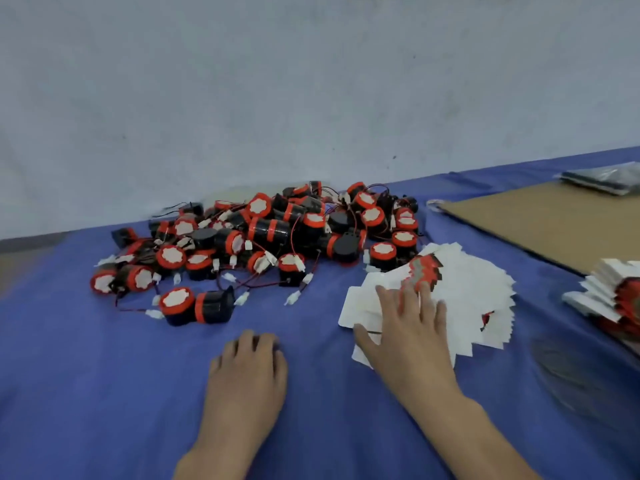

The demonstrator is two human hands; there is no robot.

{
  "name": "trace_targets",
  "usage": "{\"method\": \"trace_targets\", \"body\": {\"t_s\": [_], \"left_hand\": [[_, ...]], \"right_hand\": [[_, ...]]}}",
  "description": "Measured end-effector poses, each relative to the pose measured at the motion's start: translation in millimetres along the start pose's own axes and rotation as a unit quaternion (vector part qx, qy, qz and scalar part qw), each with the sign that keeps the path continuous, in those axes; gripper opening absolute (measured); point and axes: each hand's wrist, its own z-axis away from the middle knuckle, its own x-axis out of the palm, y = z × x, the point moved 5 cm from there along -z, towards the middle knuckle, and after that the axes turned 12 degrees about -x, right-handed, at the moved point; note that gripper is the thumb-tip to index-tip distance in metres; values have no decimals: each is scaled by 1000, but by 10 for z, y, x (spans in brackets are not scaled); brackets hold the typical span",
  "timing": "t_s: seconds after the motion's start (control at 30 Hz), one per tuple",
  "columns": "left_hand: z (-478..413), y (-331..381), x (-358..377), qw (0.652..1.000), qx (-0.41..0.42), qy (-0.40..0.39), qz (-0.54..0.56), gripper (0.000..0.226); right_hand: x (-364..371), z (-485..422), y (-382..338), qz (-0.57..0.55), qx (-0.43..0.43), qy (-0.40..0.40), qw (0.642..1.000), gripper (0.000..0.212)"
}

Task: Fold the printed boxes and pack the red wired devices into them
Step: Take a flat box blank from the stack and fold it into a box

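Observation:
A heap of red and black wired devices (pixel 263 237) with white connectors lies on the blue cloth (pixel 86 375) at the centre left. To its right, flat printed boxes (pixel 464 292) are fanned out, mostly white side up. My right hand (pixel 408 327) lies on that fan with fingers spread and fairly straight, thumb at the near edge. My left hand (pixel 249 368) rests on the cloth in front of the heap, fingers loosely curled, holding nothing.
A second stack of flat boxes (pixel 609 299) sits at the right edge. A brown cardboard sheet (pixel 540 223) lies at the back right with a dark plastic-wrapped pack (pixel 606 180) on it. A pale wall (pixel 311 81) rises behind the table.

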Motion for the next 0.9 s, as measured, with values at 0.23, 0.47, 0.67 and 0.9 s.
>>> {"method": "trace_targets", "body": {"t_s": [0.23,0.47,0.67,0.9], "left_hand": [[-64,12,3,999,-7,-7,30,29],[225,399,56,949,147,-131,246,61],[345,414,142,969,166,-108,149,70],[407,420,76,965,209,-96,130,75]], "right_hand": [[71,25,179,51,62,-35,996,77],[-35,129,-50,19,33,2,999,55],[-122,162,-230,-75,9,28,997,46],[-249,178,-235,-383,80,122,912,27]]}}
